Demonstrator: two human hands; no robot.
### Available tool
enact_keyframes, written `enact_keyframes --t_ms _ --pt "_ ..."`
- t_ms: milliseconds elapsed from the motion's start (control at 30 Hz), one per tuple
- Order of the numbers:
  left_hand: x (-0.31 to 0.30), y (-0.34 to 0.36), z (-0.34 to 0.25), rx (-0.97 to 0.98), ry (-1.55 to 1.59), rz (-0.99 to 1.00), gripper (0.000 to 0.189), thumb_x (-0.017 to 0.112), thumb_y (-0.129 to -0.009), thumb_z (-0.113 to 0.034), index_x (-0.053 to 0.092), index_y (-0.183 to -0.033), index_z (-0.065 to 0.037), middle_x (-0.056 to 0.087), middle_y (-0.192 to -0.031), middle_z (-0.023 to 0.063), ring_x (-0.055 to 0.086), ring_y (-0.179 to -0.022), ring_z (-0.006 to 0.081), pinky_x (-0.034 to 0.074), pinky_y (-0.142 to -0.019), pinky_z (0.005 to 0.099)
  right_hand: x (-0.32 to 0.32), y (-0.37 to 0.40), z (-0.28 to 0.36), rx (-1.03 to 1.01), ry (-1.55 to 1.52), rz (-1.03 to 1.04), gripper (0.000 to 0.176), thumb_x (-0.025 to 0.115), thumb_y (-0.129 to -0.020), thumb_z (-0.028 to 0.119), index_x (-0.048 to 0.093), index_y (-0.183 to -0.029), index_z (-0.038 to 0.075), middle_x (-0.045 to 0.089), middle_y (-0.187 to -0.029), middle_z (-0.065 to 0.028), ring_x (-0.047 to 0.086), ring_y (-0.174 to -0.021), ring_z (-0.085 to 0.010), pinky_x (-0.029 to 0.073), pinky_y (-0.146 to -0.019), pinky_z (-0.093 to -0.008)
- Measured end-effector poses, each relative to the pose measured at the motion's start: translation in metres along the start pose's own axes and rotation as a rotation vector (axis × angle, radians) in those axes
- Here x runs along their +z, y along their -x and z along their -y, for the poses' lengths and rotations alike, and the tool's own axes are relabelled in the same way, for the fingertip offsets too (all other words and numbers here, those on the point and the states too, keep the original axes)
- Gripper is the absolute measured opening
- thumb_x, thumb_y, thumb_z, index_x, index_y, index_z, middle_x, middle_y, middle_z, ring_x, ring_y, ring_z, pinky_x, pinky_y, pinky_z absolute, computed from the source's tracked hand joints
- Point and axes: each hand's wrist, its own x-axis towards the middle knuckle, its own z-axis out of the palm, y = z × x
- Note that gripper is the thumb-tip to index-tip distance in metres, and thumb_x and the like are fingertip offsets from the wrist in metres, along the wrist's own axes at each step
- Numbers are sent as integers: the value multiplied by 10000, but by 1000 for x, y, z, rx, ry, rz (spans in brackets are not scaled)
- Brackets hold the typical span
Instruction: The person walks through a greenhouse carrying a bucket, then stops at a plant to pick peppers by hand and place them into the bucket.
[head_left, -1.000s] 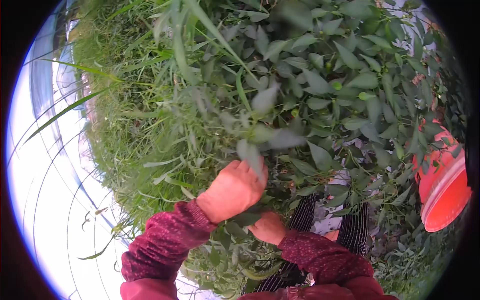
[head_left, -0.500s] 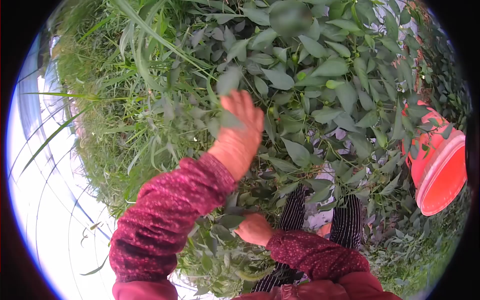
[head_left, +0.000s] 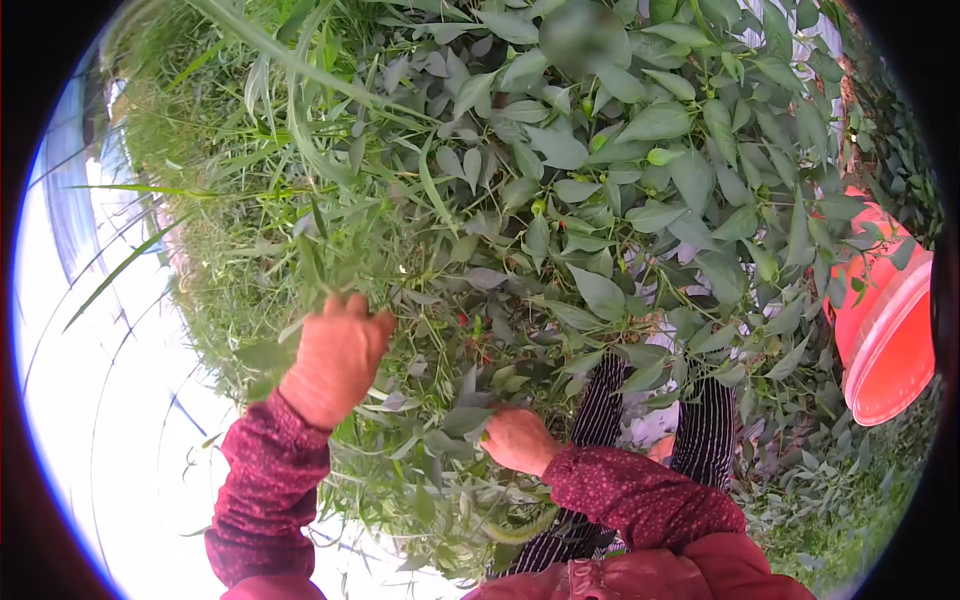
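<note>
At the left, my left hand is among grass and leaves, its fingers curled in; what they hold, if anything, is hidden. Lower and nearer the middle, my right hand is closed beside a dark green leaf. A tiny yellow-green spot shows at its fingertips, too small to name. Leafy pepper plants rise in front of both hands, with small green fruits among the leaves. A small red spot shows between the stems, between the two hands.
A red bucket with a pale rim leans at the right edge, partly behind leaves. Tall grass grows at the upper left. Striped trouser legs stand among the plants. Bright sheeting with thin lines lies beyond the left side.
My left hand has moved left and down from the middle plants, and its extended fingers have curled. My right hand has shifted slightly right and stays low among the leaves.
</note>
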Motion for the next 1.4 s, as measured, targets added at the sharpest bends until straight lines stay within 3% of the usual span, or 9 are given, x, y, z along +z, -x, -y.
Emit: enact_keyframes --t_ms 300,867,933,1000,1167,1233,1267,1333,1400 --pt "11 51 -11 169 518 -151 361 672 -562 -41 501 -879 -37 483 -837 128 494 -799 313 430 -700 391 -5 -2 4 53 -78 37 239 602 -739 168 539 -880 -14 573 -845 -131 582 -798 -264 491 -710 -377" --pt "-43 61 -39 374 315 -406 231 581 -610 -88 541 -827 -21 505 -791 93 518 -726 232 410 -591 350 30 -2 -8 -93 -66 -59 194 544 -778 186 558 -890 28 586 -772 -105 590 -662 -277 489 -623 -397" --pt "-54 54 -61 570 442 -536 211 585 -605 -130 551 -786 -26 520 -802 95 518 -724 222 412 -583 332 46 -2 -7 -90 -53 -53 180 541 -780 180 556 -889 38 586 -758 -100 589 -640 -273 488 -605 -400" --pt "-45 21 -76 594 374 -238 221 596 -587 -147 568 -774 -32 544 -834 128 550 -776 254 439 -607 331 60 -6 -10 -98 -295 -262 165 539 -774 164 549 -878 37 588 -764 -105 591 -632 -271 485 -592 -401" --pt "70 -103 -95 317 315 167 125 623 -652 -139 636 -752 -65 615 -833 127 619 -782 266 497 -611 370 32 3 0 -71 -102 22 178 551 -748 158 538 -876 34 584 -769 -147 585 -646 -299 475 -594 -422" --pt "105 -122 -82 113 235 149 162 616 -696 -136 657 -837 -68 610 -925 137 624 -788 251 501 -614 366 2 -1 8 16 -38 374 302 576 -741 144 512 -1011 24 590 -898 -157 595 -784 -280 488 -691 -402" --pt "116 -123 -75 26 212 106 191 626 -705 -155 655 -870 -64 604 -959 146 623 -783 247 499 -607 354 7 2 7 27 -52 375 302 576 -741 144 512 -1011 24 590 -898 -157 595 -784 -280 488 -691 -402" --pt "134 -122 -68 -11 120 32 245 642 -704 -180 642 -915 -55 589 -1000 159 621 -775 241 498 -602 343 15 4 6 -84 -189 -165 469 574 -726 93 432 -1163 1 555 -1049 -168 574 -915 -267 505 -769 -366" --pt "134 -120 -66 -66 34 -51 304 658 -703 -205 630 -960 -46 574 -1042 172 619 -768 235 498 -597 331 12 3 7 -53 -172 -116 535 595 -725 91 392 -1213 6 536 -1093 -162 553 -964 -265 476 -825 -351"
